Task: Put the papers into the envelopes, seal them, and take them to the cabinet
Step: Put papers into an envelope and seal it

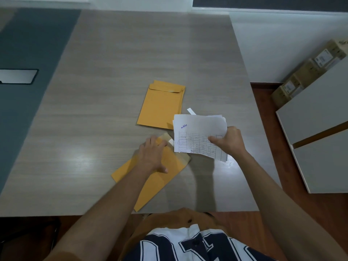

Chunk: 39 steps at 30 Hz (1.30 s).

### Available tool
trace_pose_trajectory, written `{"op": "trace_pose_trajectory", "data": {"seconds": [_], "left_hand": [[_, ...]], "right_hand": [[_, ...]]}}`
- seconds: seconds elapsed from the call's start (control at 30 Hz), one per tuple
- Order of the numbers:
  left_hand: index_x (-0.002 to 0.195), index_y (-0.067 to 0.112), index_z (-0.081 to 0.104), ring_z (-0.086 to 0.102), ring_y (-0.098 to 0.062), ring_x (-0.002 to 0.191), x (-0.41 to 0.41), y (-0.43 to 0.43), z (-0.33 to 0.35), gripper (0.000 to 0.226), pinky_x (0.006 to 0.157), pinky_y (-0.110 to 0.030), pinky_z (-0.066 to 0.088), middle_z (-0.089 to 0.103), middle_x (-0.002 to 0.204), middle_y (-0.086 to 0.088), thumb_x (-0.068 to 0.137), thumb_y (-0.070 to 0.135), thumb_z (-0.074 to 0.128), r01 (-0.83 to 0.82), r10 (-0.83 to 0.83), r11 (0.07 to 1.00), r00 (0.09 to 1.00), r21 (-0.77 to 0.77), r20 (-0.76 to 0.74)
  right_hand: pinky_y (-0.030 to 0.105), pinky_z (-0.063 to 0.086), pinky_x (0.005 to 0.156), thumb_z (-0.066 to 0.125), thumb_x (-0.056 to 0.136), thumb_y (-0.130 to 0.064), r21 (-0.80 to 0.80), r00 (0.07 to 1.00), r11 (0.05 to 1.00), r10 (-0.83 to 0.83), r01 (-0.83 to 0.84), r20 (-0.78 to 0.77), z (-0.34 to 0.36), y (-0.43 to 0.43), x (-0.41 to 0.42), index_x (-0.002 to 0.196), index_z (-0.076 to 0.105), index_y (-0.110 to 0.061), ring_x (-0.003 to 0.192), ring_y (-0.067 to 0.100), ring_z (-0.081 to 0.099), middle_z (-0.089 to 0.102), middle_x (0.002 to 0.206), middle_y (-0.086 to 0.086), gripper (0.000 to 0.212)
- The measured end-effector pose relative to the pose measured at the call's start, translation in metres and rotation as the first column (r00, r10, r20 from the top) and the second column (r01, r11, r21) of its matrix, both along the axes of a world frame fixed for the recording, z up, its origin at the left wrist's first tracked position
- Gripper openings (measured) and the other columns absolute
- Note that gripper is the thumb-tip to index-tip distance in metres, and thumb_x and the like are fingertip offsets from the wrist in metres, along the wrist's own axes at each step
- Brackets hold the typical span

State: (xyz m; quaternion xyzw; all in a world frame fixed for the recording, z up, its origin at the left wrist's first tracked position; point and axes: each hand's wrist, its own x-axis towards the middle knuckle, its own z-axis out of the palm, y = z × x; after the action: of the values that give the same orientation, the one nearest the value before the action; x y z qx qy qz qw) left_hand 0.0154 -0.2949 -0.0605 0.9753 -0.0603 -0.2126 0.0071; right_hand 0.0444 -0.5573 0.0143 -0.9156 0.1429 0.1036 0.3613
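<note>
We held the papers (199,134) pinched in our right hand (228,141) just right of the envelope (160,172) mouth — our left hand (152,155) lay flat, fingers straight, pinning it — long axis slanting toward us

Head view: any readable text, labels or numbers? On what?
Blue stamp on the white paper sheets: short word, too blurred to read.
Printed grid on the same sheets: entries too small.
Navy letters on the white shirt: cut off, unreadable.
White labels on the brown cardboard boxes: too small.
</note>
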Motion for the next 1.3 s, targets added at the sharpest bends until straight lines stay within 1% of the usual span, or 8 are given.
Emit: {"op": "trace_pose_trajectory", "data": {"seconds": [0.27, 0.37, 0.47, 0.57, 0.73, 0.9, 1.03, 1.3], "left_hand": [[0.124, 0.029, 0.035, 0.035, -0.024, 0.125, -0.001, 0.0, 0.002, 0.101, 0.098, -0.038, 0.04, 0.033, 0.135, -0.006, 0.045, 0.065, 0.087, 0.017, -0.015, 0.999, 0.999, -0.034, 0.05], [0.124, 0.029, 0.035, 0.036, -0.024, 0.123, -0.003, 0.001, 0.002, 0.102, 0.098, -0.037, 0.041, 0.032, 0.135, -0.006, 0.044, 0.064, 0.088, 0.02, -0.016, 0.998, 0.998, -0.057, 0.066], [0.129, 0.03, 0.032, 0.037, -0.024, 0.124, -0.005, 0.003, 0.002, 0.107, 0.099, -0.036, 0.042, 0.029, 0.139, -0.006, 0.044, 0.061, 0.089, 0.059, -0.052, 0.994, 0.996, -0.092, 0.075], [0.13, 0.031, 0.031, 0.035, -0.023, 0.128, -0.008, 0.006, 0.002, 0.108, 0.101, -0.036, 0.042, 0.025, 0.143, -0.005, 0.044, 0.059, 0.09, 0.102, -0.094, 0.988, 0.993, -0.119, 0.076], [0.131, 0.032, 0.031, 0.032, -0.022, 0.134, -0.01, 0.013, 0.001, 0.109, 0.106, -0.035, 0.039, 0.024, 0.148, -0.004, 0.044, 0.057, 0.091, 0.133, -0.125, 0.98, 0.99, -0.15, 0.066], [0.131, 0.033, 0.03, 0.034, -0.022, 0.131, -0.01, 0.015, 0.0, 0.11, 0.104, -0.035, 0.042, 0.025, 0.146, -0.004, 0.042, 0.057, 0.091, 0.123, -0.113, 0.979, 0.991, -0.165, 0.065], [0.13, 0.032, 0.031, 0.035, -0.023, 0.131, -0.009, 0.014, -0.001, 0.11, 0.105, -0.037, 0.041, 0.027, 0.145, -0.005, 0.042, 0.056, 0.092, 0.128, -0.12, 0.979, 0.991, -0.161, 0.06], [0.132, 0.033, 0.033, 0.032, -0.022, 0.134, -0.006, 0.013, 0.0, 0.108, 0.108, -0.035, 0.039, 0.023, 0.148, -0.004, 0.044, 0.052, 0.093, 0.168, -0.163, 0.966, 0.986, -0.199, 0.04]], "right_hand": [[0.021, 0.042, 0.045, 0.084, 0.072, -0.019, 0.002, 0.99, 0.992, 0.128, -0.128, -0.058, 0.001, 0.001, 0.009, 0.07, 0.061, -0.008, 0.059, 0.012, 0.057, 0.059, 0.066, -0.001, 0.025], [0.02, 0.037, 0.045, 0.084, 0.07, -0.022, -0.002, 0.974, 0.981, 0.192, -0.194, -0.124, 0.001, 0.005, 0.015, 0.076, 0.06, -0.008, 0.059, 0.01, 0.055, 0.058, 0.071, 0.0, 0.028], [0.025, 0.046, 0.051, 0.085, 0.068, -0.021, 0.042, 0.942, 0.963, 0.268, -0.265, -0.201, -0.001, 0.007, 0.021, 0.079, 0.064, -0.006, 0.063, 0.013, 0.059, 0.064, 0.075, 0.004, 0.028], [0.039, 0.057, 0.069, 0.085, 0.063, -0.02, 0.118, 0.916, 0.952, 0.303, -0.281, -0.265, -0.007, 0.008, 0.028, 0.088, 0.069, -0.006, 0.08, 0.025, 0.069, 0.072, 0.089, 0.011, 0.033], [0.044, 0.056, 0.088, 0.084, 0.055, -0.023, 0.187, 0.88, 0.947, 0.313, -0.261, -0.358, -0.013, 0.009, 0.033, 0.095, 0.071, -0.008, 0.095, 0.026, 0.068, 0.072, 0.1, 0.011, 0.044], [0.039, 0.055, 0.08, 0.084, 0.058, -0.02, 0.154, 0.868, 0.955, 0.295, -0.254, -0.399, -0.011, 0.009, 0.038, 0.095, 0.07, -0.01, 0.094, 0.026, 0.067, 0.071, 0.1, 0.011, 0.04], [0.033, 0.05, 0.07, 0.084, 0.061, -0.016, 0.111, 0.858, 0.95, 0.312, -0.292, -0.407, -0.01, 0.012, 0.046, 0.093, 0.07, -0.007, 0.084, 0.025, 0.065, 0.07, 0.097, 0.013, 0.035], [0.042, 0.055, 0.088, 0.083, 0.064, -0.016, 0.197, 0.819, 0.906, 0.422, -0.374, -0.389, -0.018, 0.026, 0.044, 0.096, 0.069, -0.015, 0.096, 0.023, 0.067, 0.072, 0.098, 0.006, 0.035]]}}
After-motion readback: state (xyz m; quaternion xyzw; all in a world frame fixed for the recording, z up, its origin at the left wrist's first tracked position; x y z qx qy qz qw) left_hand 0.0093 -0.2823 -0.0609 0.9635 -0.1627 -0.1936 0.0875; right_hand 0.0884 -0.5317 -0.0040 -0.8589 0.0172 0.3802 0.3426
